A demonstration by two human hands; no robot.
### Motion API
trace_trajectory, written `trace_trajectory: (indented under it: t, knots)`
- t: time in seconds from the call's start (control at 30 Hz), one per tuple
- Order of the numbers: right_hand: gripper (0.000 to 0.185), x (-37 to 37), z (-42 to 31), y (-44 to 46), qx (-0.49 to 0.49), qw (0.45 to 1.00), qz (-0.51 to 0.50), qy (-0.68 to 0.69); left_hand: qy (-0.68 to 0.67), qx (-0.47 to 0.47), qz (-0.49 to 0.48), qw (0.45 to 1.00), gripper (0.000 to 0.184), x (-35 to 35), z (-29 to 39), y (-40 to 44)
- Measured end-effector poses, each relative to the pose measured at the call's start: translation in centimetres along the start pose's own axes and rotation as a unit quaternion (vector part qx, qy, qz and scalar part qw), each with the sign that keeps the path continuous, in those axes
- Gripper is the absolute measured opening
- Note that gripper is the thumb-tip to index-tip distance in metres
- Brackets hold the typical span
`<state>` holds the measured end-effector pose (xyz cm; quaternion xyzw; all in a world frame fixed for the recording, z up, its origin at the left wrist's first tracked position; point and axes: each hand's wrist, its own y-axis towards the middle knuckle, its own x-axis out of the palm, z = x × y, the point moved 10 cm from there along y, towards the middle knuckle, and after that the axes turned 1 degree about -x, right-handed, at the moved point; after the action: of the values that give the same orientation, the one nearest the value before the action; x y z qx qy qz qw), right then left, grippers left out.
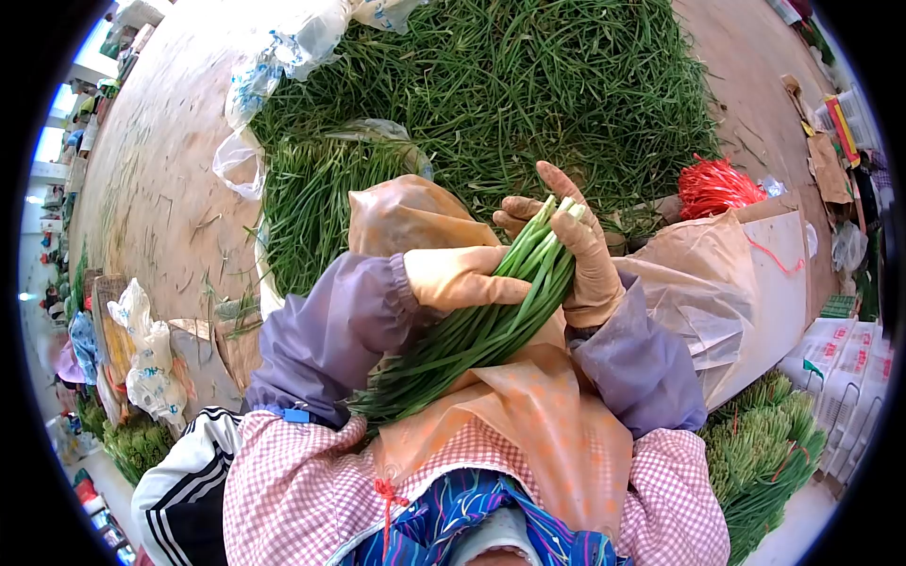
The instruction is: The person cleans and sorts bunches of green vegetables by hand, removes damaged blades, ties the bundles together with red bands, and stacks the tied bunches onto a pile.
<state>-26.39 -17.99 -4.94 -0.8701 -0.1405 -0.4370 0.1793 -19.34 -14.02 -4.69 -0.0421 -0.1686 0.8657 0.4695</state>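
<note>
Head view: finds a bunch (pixel 472 340) held aslant above the apron (pixel 543 415), with pale ends raised between thumb and fingers of the right hand (pixel 593 269) and leafy ends trailing down beside the left sleeve (pixel 326 321). Records the left hand (pixel 453 276) as gloved and closed over the bunch around its middle. Records the right hand as gloved too, with fingers spread wide and thumb laid near the pale ends, not clenched. Places the bunch nearer the body than the heap (pixel 528 85), apart from the red ties (pixel 719 189).

Judged light, limp along the leaves, firmer at the pale ends; likely to slide stalk on stalk, and to bend or bruise if squeezed hard. Best gripped around the lower stalks, close to the pale ends, with support under the leaves. Cannot tell whether wet.

Notes blue print on the plastic bags (pixel 311 38) and red print on the white pack (pixel 854 354), neither legible. Sees stripes on the trousers (pixel 184 472), but reads no brand name.
</note>
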Motion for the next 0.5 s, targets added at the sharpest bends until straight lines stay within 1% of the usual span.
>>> trace_trajectory:
  t: [0.03,0.07,0.17,0.2,0.23,0.3,0.33,0.37,0.43,0.47,0.5]
  knots:
    - [0.065,0.2,0.1,0.1,0.013,1.0,-0.004,-0.02,0.003,-0.016,-0.011,1.0,0.05,-0.1,-0.4,0.1]
    - [0.062,0.4,0.0,0.1,0.02,0.999,0.012,-0.033,-0.029,-0.001,-0.008,1.0,0.047,0.0,-0.2,0.3]
    - [0.061,-0.1,-0.1,0.1,0.028,0.998,0.007,-0.06,-0.007,-0.13,-0.041,0.991,0.045,0.2,-1.8,0.2]
    - [0.054,-0.5,-0.3,0.2,0.02,0.997,0.025,-0.071,0.004,-0.117,-0.045,0.992,0.048,0.2,-1.8,0.6]
    - [0.05,-0.8,-1.4,0.5,-0.001,0.994,0.036,-0.099,-0.039,-0.091,-0.035,0.994,0.05,0.4,-1.3,0.8]
    - [0.044,-1.5,-5.1,1.3,-0.047,0.985,0.058,-0.157,-0.123,-0.038,-0.015,0.992,0.054,1.1,0.4,0.6]
    - [0.041,-1.9,-7.7,1.8,-0.07,0.985,0.057,-0.149,-0.181,0.001,-0.052,0.982,0.059,1.6,0.0,0.9]
    - [0.037,-2.7,-10.8,2.3,-0.095,0.983,0.057,-0.144,-0.145,-0.022,-0.051,0.988,0.06,1.6,-0.8,0.7]
    - [0.036,-5.9,-18.1,3.0,-0.185,0.973,0.066,-0.123,-0.087,-0.062,-0.043,0.993,0.06,2.1,-2.3,0.3]
    - [0.035,-8.0,-21.6,3.2,-0.214,0.962,0.083,-0.146,-0.062,-0.02,-0.042,0.997,0.058,2.3,-2.5,0.0]
    - [0.034,-10.1,-24.9,3.1,-0.241,0.951,0.101,-0.167,-0.106,-0.045,-0.058,0.992,0.058,3.1,-2.4,-0.7]
